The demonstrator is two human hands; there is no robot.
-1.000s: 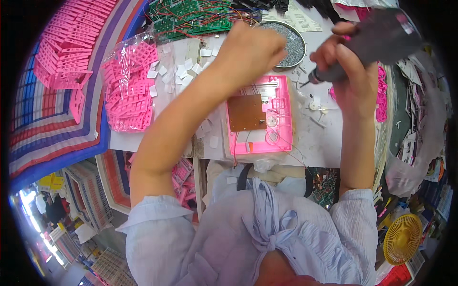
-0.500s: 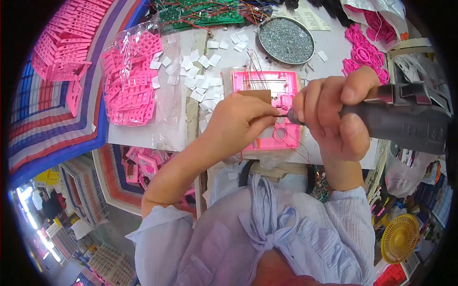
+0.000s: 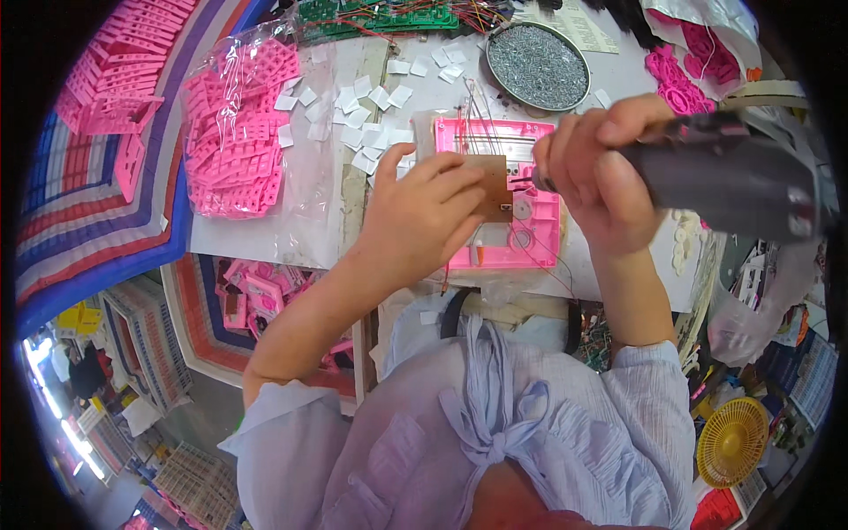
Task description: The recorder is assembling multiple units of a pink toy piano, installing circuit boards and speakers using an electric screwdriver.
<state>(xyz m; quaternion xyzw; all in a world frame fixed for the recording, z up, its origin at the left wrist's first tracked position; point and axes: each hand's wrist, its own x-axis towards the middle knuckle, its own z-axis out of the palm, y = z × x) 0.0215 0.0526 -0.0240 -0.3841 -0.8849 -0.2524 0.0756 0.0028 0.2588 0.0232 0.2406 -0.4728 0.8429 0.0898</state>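
Note:
A pink plastic casing lies open in front of me, with thin wires running across it. On it sits a brown circuit board. My left hand rests at the board's left edge, its fingers spread and the thumb apart. A dark power screwdriver is gripped in my right hand, lying almost level. Its bit points left, at the right edge of the board. Whether the bit meets a screw is too small to tell.
Beyond the casing stands a round dish of small screws. White square pieces lie scattered to the left, beside a clear bag of pink parts. Green circuit boards with wires are at the back. Pink cord loops lie back right.
My left hand's fingers have left the screwdriver bit and spread out by the brown board. The screwdriver has shifted slightly away from me. More of the board shows.

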